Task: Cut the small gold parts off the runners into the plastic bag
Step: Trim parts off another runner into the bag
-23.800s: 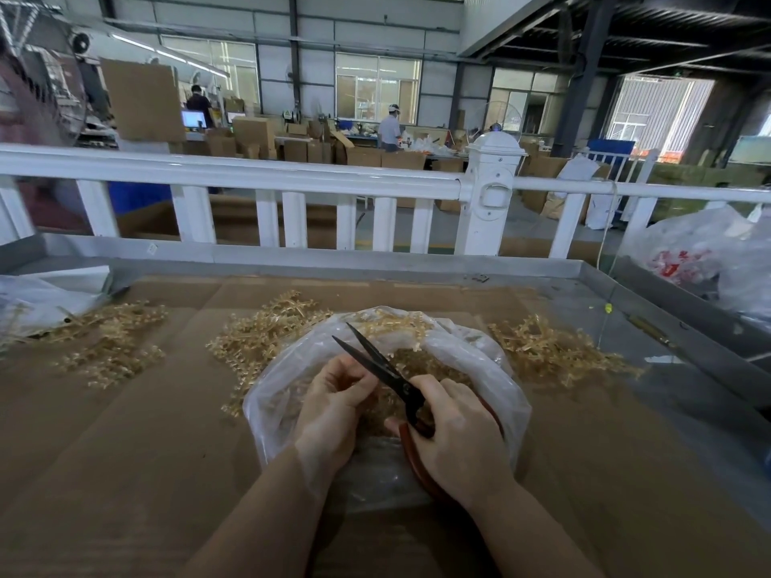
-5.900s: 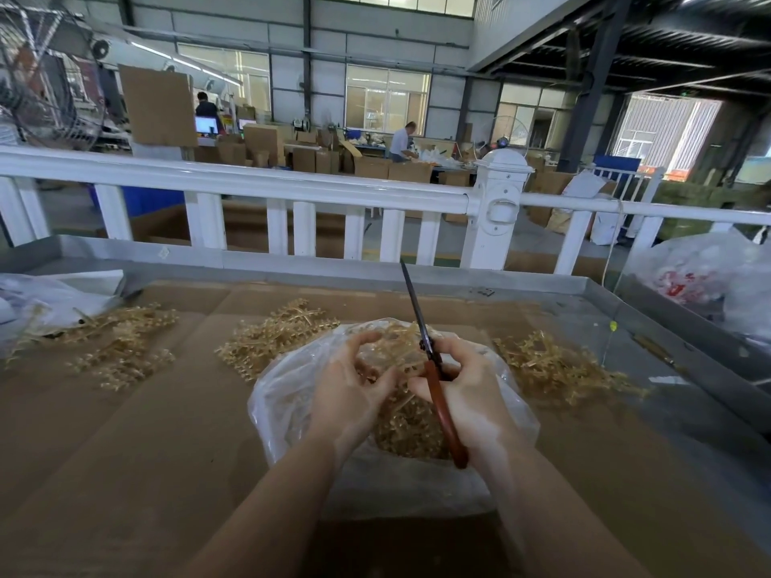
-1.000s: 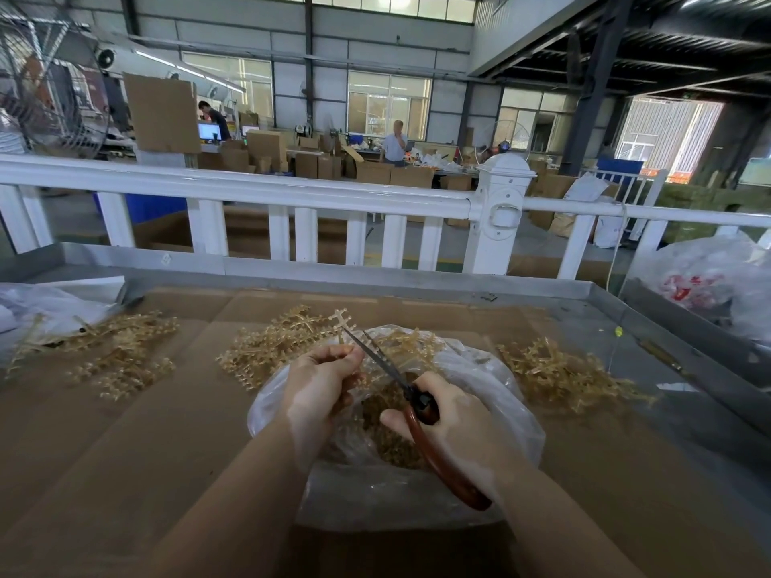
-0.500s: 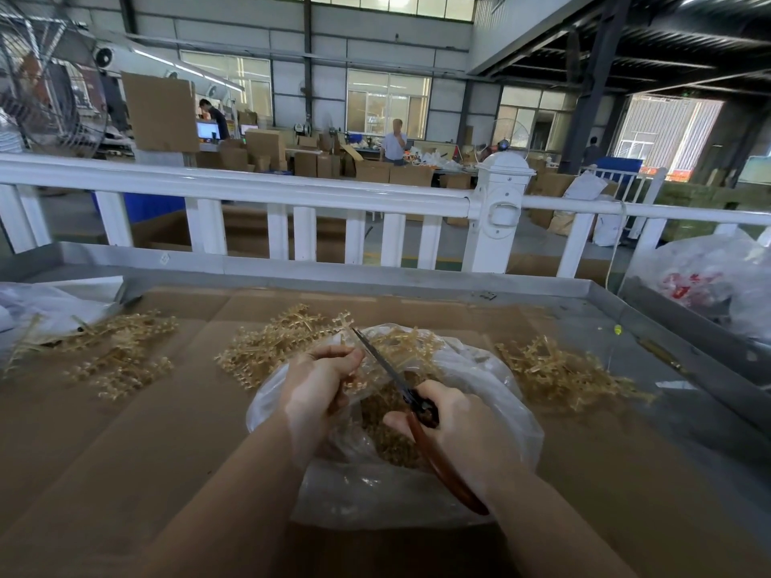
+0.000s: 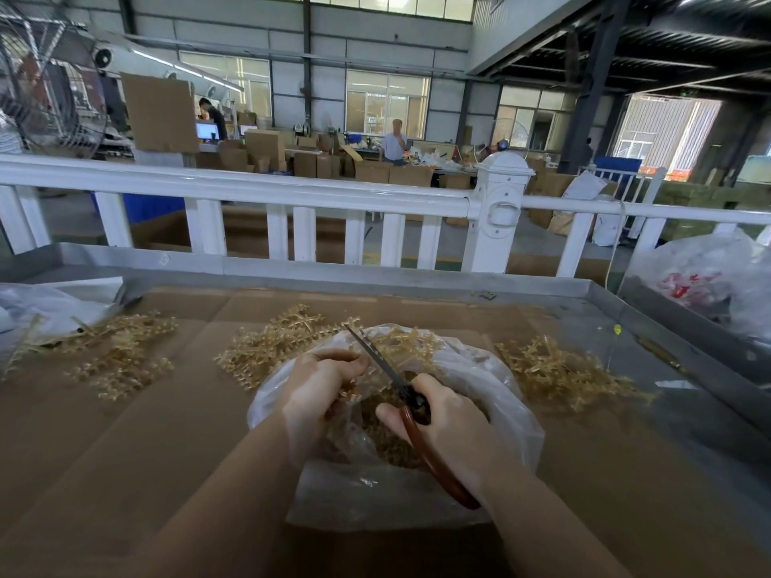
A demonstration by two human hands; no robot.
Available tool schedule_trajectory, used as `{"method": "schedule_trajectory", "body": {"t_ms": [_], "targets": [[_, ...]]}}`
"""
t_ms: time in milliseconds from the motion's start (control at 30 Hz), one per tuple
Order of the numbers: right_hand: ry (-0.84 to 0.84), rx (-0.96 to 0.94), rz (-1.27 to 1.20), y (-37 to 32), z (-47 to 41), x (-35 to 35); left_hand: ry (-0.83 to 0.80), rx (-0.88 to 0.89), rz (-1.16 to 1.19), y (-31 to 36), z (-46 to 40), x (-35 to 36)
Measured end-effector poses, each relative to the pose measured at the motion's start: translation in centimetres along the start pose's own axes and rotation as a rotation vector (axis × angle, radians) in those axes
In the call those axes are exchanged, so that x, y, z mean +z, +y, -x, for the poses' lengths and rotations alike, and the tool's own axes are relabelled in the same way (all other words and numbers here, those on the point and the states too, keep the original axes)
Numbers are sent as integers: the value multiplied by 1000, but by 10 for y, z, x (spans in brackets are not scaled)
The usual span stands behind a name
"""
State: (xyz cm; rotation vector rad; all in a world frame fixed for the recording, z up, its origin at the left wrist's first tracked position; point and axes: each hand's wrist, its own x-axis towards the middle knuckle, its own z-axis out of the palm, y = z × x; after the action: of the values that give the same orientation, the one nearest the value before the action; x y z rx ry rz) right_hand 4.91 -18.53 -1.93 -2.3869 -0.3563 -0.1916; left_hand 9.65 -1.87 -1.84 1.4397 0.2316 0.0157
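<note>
Gold runner [image 5: 354,392] pinched in left hand [image 5: 319,383] over plastic bag [image 5: 492,394] mouth; right hand [image 5: 448,425] grips scissors [image 5: 411,404]. Blades nearly closed at runner. Best: snip close to part, keep cut above bag so pieces drop inside. Uncut piles flank bag on desk [image 5: 125,452].

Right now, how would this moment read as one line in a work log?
step: cutting parts | left hand: holds gold runner over plastic bag | right hand: grips scissors, blades at runner | uncut piles beside bag
</note>
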Motion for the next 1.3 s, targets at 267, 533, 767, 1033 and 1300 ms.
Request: {"method": "schedule_trajectory", "body": {"t_ms": [267, 533, 767, 1033, 1300], "targets": [[22, -4, 0, 2, -3, 4, -37, -49, 104, 4, 6, 1], [39, -30, 20, 6, 1, 7, -108, -227, 313, 3, 8, 2], [59, -65, 21, 4, 0, 11, -105, -208, 269, -9, 7, 6], [35, -33, -7, 4, -1, 10, -131, -180, 300, -11, 10, 7], [83, -23, 17, 4, -5, 12, -101, -230, 294, -10, 10, 15]]}}
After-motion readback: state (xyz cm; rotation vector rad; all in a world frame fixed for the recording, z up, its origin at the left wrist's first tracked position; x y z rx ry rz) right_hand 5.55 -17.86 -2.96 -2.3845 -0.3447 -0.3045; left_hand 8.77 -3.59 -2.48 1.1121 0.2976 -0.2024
